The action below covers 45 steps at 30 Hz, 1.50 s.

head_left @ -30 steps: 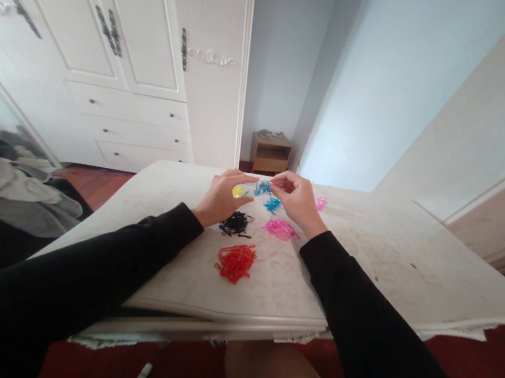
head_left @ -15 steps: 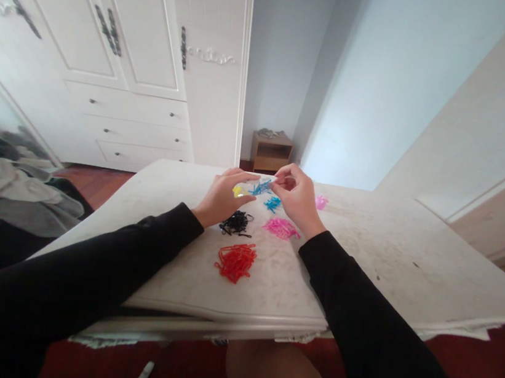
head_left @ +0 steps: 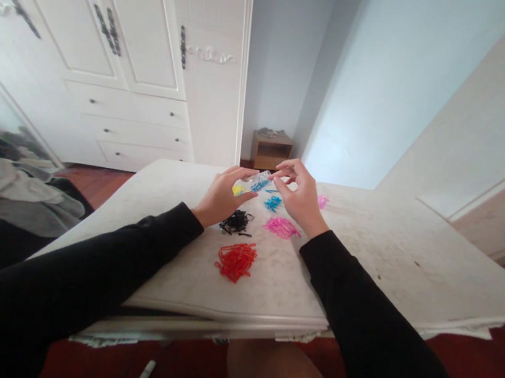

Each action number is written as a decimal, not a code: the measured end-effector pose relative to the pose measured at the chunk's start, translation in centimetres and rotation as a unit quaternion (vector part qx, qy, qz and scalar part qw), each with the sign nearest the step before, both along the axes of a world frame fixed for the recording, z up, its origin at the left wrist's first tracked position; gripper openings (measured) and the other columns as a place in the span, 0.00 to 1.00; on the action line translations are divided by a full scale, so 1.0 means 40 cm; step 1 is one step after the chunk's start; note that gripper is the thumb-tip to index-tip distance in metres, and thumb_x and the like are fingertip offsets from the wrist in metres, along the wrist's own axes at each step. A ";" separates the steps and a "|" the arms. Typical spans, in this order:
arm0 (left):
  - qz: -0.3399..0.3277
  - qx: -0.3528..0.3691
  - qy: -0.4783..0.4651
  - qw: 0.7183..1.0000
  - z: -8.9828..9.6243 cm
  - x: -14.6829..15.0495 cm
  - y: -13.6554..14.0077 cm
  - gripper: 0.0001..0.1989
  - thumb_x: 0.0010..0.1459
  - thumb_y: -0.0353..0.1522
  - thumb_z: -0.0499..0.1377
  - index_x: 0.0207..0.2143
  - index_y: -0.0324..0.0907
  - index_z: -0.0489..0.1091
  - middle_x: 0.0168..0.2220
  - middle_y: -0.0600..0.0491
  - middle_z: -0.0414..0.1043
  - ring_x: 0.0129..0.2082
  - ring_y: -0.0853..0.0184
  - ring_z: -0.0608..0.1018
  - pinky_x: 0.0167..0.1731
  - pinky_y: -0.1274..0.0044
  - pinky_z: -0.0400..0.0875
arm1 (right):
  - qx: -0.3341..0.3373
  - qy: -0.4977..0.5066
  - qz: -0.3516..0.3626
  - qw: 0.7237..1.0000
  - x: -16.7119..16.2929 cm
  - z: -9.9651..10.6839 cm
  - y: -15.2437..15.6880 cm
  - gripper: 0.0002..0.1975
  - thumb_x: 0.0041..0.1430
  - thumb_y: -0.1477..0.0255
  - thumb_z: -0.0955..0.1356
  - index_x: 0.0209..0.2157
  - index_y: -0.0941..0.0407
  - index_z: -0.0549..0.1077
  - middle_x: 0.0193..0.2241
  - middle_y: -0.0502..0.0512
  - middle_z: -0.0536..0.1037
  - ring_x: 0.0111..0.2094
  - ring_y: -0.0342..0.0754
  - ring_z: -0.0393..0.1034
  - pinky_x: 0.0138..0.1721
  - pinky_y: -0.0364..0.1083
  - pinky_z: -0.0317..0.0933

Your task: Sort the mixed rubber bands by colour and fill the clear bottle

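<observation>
My left hand [head_left: 227, 189] is closed around a small clear plastic container [head_left: 263, 175], tilted above the far part of the table, with thin blue pieces [head_left: 260, 185] inside. At the container's right end is my right hand [head_left: 299, 194], thumb and index finger close together; whatever they pinch is too small to make out. A thin blue strip shows just below those fingertips. Under the hands lie a blue pile [head_left: 272, 203] and a pink pile [head_left: 281, 227] of thin band-like pieces. A black pile [head_left: 236, 222] sits by my left wrist, a red pile [head_left: 236, 261] nearer me.
Yellow pieces [head_left: 237, 190] show behind my left thumb, and a smaller pink heap [head_left: 322, 201] lies beyond my right hand. The white table [head_left: 393, 251] has dark specks. A marker [head_left: 144, 377] lies on the floor; clothes [head_left: 25, 184] are heaped at left.
My right hand has shifted slightly up, its fingers loosening a little. The clear container has tilted and its end shows more. A blue strip now appears below the right fingertips.
</observation>
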<state>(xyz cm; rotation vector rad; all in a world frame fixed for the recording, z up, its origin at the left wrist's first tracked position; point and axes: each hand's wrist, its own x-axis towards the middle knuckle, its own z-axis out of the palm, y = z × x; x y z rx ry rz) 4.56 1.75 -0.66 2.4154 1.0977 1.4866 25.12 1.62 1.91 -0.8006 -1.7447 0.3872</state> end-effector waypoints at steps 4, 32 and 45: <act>0.004 -0.011 -0.028 1.000 0.002 0.003 0.003 0.20 0.57 0.29 0.69 0.52 0.42 0.74 0.46 0.49 0.80 0.44 0.63 0.80 0.47 0.67 0.74 | 0.038 -0.001 -0.047 0.998 0.004 0.006 0.001 0.10 0.57 0.76 0.68 0.41 0.52 0.69 0.39 0.53 0.81 0.44 0.49 0.76 0.39 0.49 0.63; 0.010 -0.055 -0.186 0.981 0.009 -0.001 0.018 0.20 0.55 0.34 0.66 0.49 0.45 0.66 0.43 0.50 0.79 0.44 0.62 0.81 0.40 0.68 0.75 | -0.160 -0.350 0.086 0.919 0.175 -0.043 0.089 0.02 0.51 0.75 0.75 0.27 0.53 0.84 0.48 0.60 0.78 0.50 0.54 0.73 0.56 0.56 0.66; 0.012 -0.057 -0.170 0.984 0.013 0.003 0.011 0.20 0.56 0.33 0.66 0.50 0.44 0.66 0.43 0.50 0.79 0.44 0.63 0.81 0.40 0.69 0.75 | -0.106 -0.247 -0.075 0.960 0.107 -0.076 0.116 0.06 0.58 0.74 0.69 0.31 0.58 0.80 0.41 0.60 0.79 0.46 0.53 0.73 0.55 0.55 0.66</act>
